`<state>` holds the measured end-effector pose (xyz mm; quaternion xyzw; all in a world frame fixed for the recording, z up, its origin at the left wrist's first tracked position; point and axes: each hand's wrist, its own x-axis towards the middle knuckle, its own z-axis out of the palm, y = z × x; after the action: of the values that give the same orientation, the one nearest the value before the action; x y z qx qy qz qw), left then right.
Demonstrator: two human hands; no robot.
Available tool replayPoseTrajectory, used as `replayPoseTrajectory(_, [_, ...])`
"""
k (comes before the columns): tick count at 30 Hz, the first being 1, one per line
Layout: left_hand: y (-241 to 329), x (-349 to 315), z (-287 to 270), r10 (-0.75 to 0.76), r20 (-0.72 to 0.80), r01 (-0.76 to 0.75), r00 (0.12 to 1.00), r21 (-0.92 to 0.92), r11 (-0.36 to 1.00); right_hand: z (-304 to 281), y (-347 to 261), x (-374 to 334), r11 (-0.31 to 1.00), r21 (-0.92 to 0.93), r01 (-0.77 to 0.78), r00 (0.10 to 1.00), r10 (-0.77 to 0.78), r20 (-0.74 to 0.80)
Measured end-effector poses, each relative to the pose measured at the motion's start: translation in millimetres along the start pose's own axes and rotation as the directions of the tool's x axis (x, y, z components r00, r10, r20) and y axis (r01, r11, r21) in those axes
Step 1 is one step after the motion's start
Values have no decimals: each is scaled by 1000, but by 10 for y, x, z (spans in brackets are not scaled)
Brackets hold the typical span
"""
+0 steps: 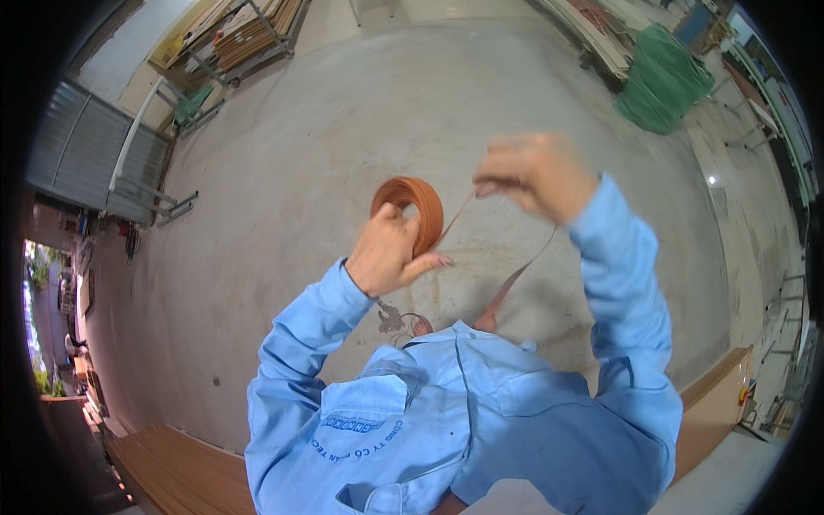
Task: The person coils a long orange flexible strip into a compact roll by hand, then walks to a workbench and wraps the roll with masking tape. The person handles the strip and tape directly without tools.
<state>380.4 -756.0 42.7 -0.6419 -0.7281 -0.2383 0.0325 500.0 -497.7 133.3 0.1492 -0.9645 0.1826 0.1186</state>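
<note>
A roll of orange-brown banding strip hangs from my left hand, whose fingers hook into the roll's open centre while the thumb points out to the right. From the roll a thin length of strip runs up to my right hand, raised to the right and slightly blurred. Its fingertips are pinched together on the strip. Beyond that pinch, a loose tail of strip curves below the right hand and back toward my feet. Both forearms are in light blue sleeves.
Grey concrete floor surrounds me. Racks of boards stand at the far left, and a green covered bundle sits at the far right. Brown boards lie close on either side, one at lower left, one at lower right.
</note>
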Motion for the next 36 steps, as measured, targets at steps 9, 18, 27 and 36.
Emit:
replayPoseTrajectory(9, [551, 96, -375, -24, 214, 203, 977, -881, 427, 1111, 683, 540, 368, 927, -74, 966, -205, 159])
replayPoseTrajectory(18, [466, 195, -750, -402, -152, -120, 903, -987, 104, 1766, -370, 3, 69, 994, 83, 909, 404, -103])
replayPoseTrajectory(27, [240, 307, -376, -512, -329, -76, 793, -888, 453, 1697, -787, -66, 187, 957, -221, 923, 357, 144])
replayPoseTrajectory(36, [-184, 166, -125, 32, -201, -4, 979, 140, 990, 602, -795, -337, 897, 376, -233, 953, 288, -97])
